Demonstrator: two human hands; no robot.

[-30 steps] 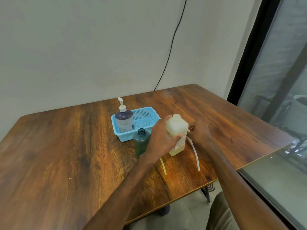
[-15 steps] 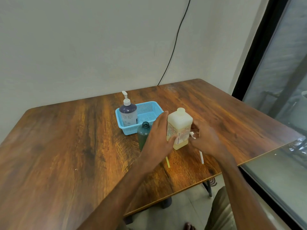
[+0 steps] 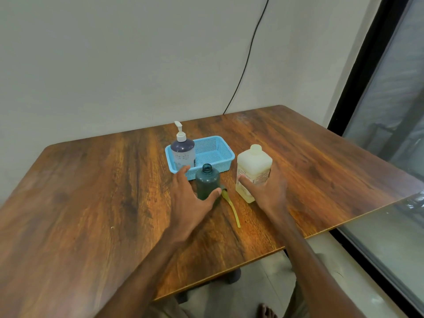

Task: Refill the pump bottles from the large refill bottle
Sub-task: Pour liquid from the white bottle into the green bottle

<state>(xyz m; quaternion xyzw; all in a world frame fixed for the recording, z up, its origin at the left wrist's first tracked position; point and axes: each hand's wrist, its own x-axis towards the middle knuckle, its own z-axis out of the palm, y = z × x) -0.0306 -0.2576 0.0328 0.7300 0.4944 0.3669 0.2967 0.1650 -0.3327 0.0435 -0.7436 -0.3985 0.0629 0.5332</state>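
As right hand (image 3: 267,191) grips refill bottle (image 3: 253,165), upright

The tabletop (image 3: 80,203) is viewed closely from one head-worn camera, aimed forward and down; the wall (image 3: 114,65) lies at 12 o'clock.

Green bottle (image 3: 207,182) stood upright, neck open, mid-table. Cream square refill bottle (image 3: 253,166) upright, near its right. Purple pump bottle (image 3: 182,152), white pump on, stood in blue basket (image 3: 223,165) behind.
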